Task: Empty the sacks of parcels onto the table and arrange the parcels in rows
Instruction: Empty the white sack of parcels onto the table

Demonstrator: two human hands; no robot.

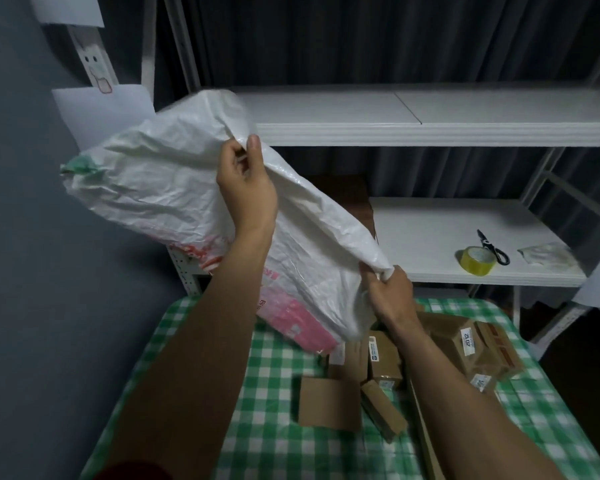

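A white woven sack [160,188] with red and pink print hangs in the air above the far left of the table, its mouth pointing down. My left hand [246,181] grips a fold of it high up. My right hand [388,292] grips its lower right corner. Under the sack, several brown cardboard parcels [329,403] lie in a loose heap on the green-and-white checked tablecloth [278,438], some with white labels [468,341]. My right forearm hides part of the heap.
White metal shelves [430,126] stand behind the table. On the lower shelf lie a roll of yellow tape [475,259], black scissors [492,247] and a crumpled clear bag [541,254]. A grey wall runs along the left.
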